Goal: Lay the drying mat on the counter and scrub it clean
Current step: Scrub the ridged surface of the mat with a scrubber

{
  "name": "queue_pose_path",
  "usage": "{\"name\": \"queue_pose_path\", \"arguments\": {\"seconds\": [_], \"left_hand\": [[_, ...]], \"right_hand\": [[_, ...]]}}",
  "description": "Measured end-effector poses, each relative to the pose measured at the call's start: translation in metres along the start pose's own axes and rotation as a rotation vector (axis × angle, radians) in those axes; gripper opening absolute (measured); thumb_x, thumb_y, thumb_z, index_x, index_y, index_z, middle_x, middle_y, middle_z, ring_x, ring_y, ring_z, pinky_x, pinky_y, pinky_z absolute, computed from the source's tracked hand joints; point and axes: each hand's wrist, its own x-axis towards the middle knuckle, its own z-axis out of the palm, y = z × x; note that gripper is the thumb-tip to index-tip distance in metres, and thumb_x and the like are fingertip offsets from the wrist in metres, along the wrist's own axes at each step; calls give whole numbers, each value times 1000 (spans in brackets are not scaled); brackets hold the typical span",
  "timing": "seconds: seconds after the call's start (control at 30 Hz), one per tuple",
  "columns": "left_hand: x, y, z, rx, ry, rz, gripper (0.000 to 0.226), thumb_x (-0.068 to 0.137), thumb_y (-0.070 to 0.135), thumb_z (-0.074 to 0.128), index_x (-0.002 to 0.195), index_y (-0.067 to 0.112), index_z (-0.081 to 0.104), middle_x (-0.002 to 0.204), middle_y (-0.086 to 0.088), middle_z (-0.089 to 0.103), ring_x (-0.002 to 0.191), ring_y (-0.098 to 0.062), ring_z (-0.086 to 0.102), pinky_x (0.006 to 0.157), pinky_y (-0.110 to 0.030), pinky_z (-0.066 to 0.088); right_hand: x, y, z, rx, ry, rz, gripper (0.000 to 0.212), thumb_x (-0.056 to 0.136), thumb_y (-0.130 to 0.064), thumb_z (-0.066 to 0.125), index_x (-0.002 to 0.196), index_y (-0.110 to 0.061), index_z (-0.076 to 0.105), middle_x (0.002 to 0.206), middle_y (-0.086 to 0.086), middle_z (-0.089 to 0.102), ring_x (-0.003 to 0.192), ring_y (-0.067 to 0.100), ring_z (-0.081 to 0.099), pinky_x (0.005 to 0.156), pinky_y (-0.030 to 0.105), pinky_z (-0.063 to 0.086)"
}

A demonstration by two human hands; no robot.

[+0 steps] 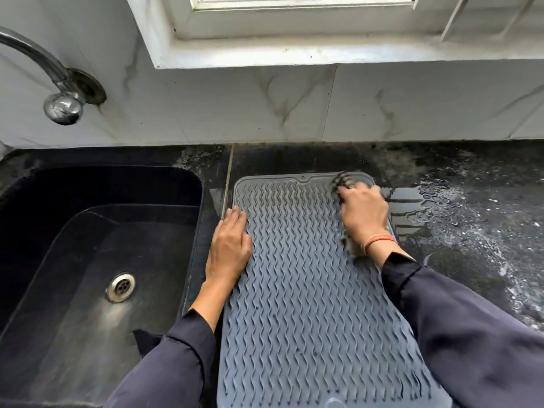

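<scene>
A grey ribbed drying mat (297, 284) lies flat on the black counter (459, 254), its long side running away from me. My left hand (229, 245) rests flat on the mat's left edge, fingers straight, pressing it down. My right hand (363, 212) grips a dark scrubbing cloth (343, 181) at the mat's far right corner; the cloth is motion-blurred and partly hidden under the hand, with a blurred bit showing near the wrist.
A black sink (88, 245) with a metal drain (120, 286) sits left of the mat. A chrome tap (59, 98) juts from the marble wall. Water is pooled on the counter (412, 207) right of the mat, with white residue further right.
</scene>
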Motion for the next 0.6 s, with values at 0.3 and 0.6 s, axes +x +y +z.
{"name": "queue_pose_path", "arguments": {"seconds": [0.3,0.6], "left_hand": [[1,1,-4,-2,-23,-3,47,79,8,40,123,-7,44,133,-26,42,127,-35,35,107,-41,24],[0,5,-2,-16,-4,-12,48,79,6,37,126,-5,41,136,-24,39,131,-33,30,108,-38,18]], "right_hand": [[-50,-116,2,264,-54,-510,28,94,-16,42,114,-20,61,118,5,56,107,30,49,76,35,47],[-16,-72,2,119,-43,-32,24,93,-11,46,111,-8,61,119,15,55,110,32,47,81,38,47]]}}
